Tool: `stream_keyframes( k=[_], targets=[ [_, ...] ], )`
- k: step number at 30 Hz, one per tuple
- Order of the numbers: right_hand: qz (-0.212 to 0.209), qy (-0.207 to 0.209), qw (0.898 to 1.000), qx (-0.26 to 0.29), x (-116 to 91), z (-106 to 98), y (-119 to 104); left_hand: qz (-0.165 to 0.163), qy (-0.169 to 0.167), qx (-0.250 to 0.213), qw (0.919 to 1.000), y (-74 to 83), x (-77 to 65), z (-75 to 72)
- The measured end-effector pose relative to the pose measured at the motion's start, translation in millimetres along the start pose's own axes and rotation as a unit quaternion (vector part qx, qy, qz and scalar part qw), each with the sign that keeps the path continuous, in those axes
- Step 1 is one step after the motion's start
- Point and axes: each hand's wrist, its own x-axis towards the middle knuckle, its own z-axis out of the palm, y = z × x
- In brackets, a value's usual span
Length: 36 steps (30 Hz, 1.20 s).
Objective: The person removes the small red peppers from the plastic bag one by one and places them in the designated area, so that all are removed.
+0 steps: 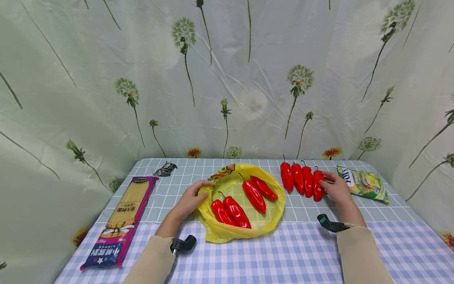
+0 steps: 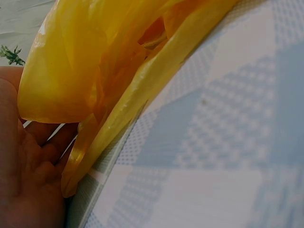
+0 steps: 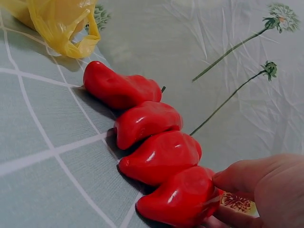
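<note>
A yellow plastic bag lies spread open in the middle of the table, with several red peppers inside. At its left rim, my left hand holds the plastic between thumb and fingers; the left wrist view shows the yellow film over the fingers. On the right, more red peppers lie side by side in a row. My right hand pinches the rightmost pepper of that row, its thumb on top near the stem end. The pepper still touches its neighbour.
A long purple pasta packet lies at the left, and a small black wrapper behind it. Right of the row is a green FOX'S bag. A floral curtain stands behind the table's back edge.
</note>
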Motion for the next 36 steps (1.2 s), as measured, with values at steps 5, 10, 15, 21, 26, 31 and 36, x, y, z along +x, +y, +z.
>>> stream_keyframes(
  k=[5, 10, 15, 21, 26, 31, 36],
  targets=[
    [0.009, -0.002, 1.0, 0.003, -1, 0, -2, 0.001, 0.003, 0.003, 1.0, 0.1, -0.3, -0.1],
    [0.021, 0.007, 1.0, -0.011, -3, 0, -6, 0.006, 0.004, 0.002, 1.0, 0.0, -0.1, 0.2],
    [0.022, 0.025, 0.999, -0.011, -6, -1, -13, 0.005, 0.004, 0.003, 1.0, 0.4, -0.3, 0.0],
    [0.004, 0.039, 0.999, -0.005, -10, -2, -25, 0.001, 0.005, 0.006, 1.0, 1.2, -0.7, 0.3],
    [-0.027, 0.027, 0.999, 0.004, -17, 1, -41, 0.0, 0.007, 0.007, 1.0, 1.5, -0.9, 0.6],
    [-0.06, 0.023, 0.998, -0.009, -24, 4, -56, -0.002, 0.006, 0.008, 0.9999, 1.9, -1.5, 0.8],
    [-0.107, 0.019, 0.994, -0.024, -31, 7, -68, -0.002, 0.006, 0.006, 1.0, 0.6, -0.8, 0.6]
  ],
)
